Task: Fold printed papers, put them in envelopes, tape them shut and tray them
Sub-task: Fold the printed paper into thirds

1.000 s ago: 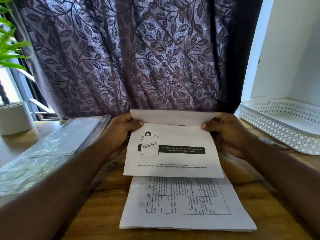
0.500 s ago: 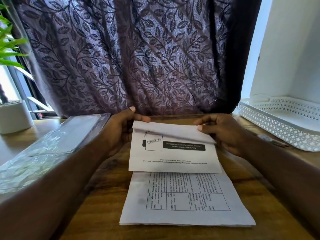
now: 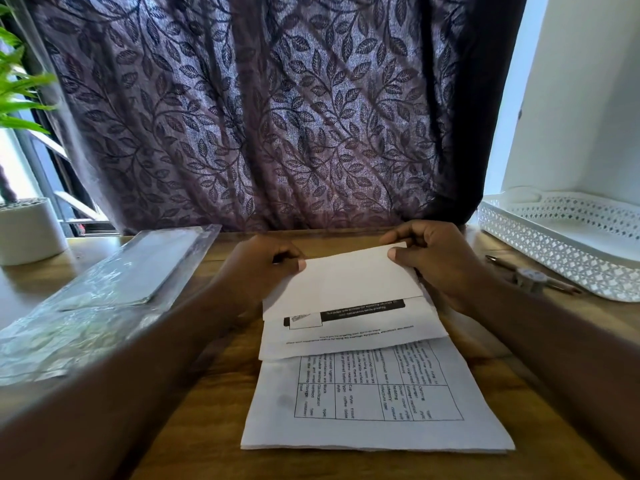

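A printed sheet [image 3: 349,306] is held over the wooden desk, its blank top part folded down toward me over a black banner line. My left hand [image 3: 258,268] pinches its left upper edge, thumb on top. At the right upper corner my right hand [image 3: 433,259] pinches the fold. Under it lies a stack of printed papers [image 3: 374,410] with a table of text. A clear plastic pack of envelopes [image 3: 114,289] lies at the left. The white perforated tray [image 3: 568,244] stands at the right.
A pen and a small tape roll [image 3: 530,277] lie beside the tray's near rim. A white pot with a green plant [image 3: 27,230] stands at the far left. A dark leaf-patterned curtain [image 3: 277,116] hangs behind the desk, and a white wall rises at the right.
The sheet's top part has come down toward me, now covering most of the printed picture. Both hands followed it lower and kept their grip at the upper corners.
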`<act>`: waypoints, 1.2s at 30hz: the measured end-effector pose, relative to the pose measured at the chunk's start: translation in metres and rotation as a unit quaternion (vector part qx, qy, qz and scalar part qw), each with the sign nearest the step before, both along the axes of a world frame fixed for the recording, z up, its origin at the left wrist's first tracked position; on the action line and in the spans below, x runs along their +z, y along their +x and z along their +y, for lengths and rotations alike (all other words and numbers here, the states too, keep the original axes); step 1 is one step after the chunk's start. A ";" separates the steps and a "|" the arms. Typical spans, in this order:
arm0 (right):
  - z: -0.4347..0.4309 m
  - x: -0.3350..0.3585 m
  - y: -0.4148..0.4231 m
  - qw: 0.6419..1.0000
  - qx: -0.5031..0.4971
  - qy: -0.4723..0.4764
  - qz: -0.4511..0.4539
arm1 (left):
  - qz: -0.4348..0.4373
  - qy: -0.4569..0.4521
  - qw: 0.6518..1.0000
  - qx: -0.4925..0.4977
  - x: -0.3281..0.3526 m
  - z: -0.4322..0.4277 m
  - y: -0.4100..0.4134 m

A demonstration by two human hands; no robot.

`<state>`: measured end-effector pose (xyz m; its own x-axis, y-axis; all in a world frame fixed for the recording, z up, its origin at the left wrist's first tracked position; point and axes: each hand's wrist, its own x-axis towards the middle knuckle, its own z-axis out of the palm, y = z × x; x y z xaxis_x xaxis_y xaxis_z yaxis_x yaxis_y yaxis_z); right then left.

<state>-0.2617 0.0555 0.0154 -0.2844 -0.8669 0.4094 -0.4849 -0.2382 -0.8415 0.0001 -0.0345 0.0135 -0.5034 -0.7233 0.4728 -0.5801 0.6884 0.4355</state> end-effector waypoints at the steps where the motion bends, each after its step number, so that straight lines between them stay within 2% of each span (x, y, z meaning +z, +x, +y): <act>1: -0.001 0.000 0.003 1.000 -0.001 -0.008 0.009 | -0.004 -0.006 1.000 -0.001 0.000 0.000 -0.002; 6: -0.002 -0.002 0.008 0.992 -0.050 -0.033 0.108 | 0.001 -0.013 1.000 -0.001 0.001 0.002 -0.004; 8: 0.002 -0.003 0.013 0.967 -0.086 -0.061 0.230 | 0.003 -0.015 1.000 0.001 0.003 0.002 -0.003; 10: 0.003 -0.002 0.022 0.926 -0.088 -0.089 0.356 | 0.003 -0.031 0.999 -0.008 0.003 0.004 -0.005; 14: 0.000 -0.002 0.044 0.902 -0.050 -0.047 0.426 | -0.009 -0.092 0.995 -0.040 0.004 0.016 -0.018; 19: -0.001 -0.001 0.046 0.905 -0.011 -0.065 0.419 | -0.023 -0.155 0.986 -0.061 0.005 0.021 -0.021; 30: -0.003 0.008 -0.002 0.941 -0.026 0.009 0.337 | 0.015 -0.092 0.995 -0.030 0.009 0.001 -0.005; 36: -0.002 0.009 -0.007 0.968 -0.004 0.034 0.250 | 0.010 -0.080 0.997 0.002 0.012 0.003 -0.001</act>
<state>-0.2689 0.0538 0.0244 -0.0724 -0.8954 0.4393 -0.8372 -0.1848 -0.5147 -0.0008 -0.0320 0.0258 -0.4909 -0.6399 0.5911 -0.5749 0.7478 0.3321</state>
